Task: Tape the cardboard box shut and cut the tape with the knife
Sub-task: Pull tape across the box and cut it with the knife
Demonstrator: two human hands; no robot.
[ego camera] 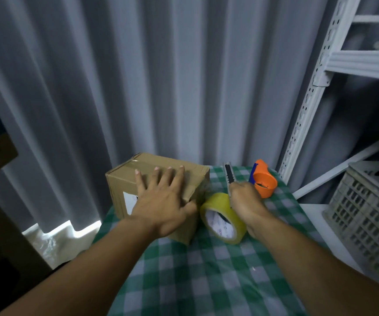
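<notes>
A brown cardboard box (124, 179) stands on the checked tablecloth, flaps closed, with clear tape along its top seam and a white label on its near side. My left hand (163, 199) lies flat on the box top, fingers spread. A roll of yellowish tape (223, 218) stands on edge just right of the box, and a strip seems to run from it to the box's right edge. My right hand (247, 204) is closed around a utility knife (229, 175), whose grey and black end points away from me above the roll.
An orange tape dispenser (265, 181) with a blue part lies behind my right hand. The green and white checked table (206, 270) is small, with a grey curtain behind it. A white metal shelf rack (316, 87) and a grey plastic crate (371, 220) stand on the right.
</notes>
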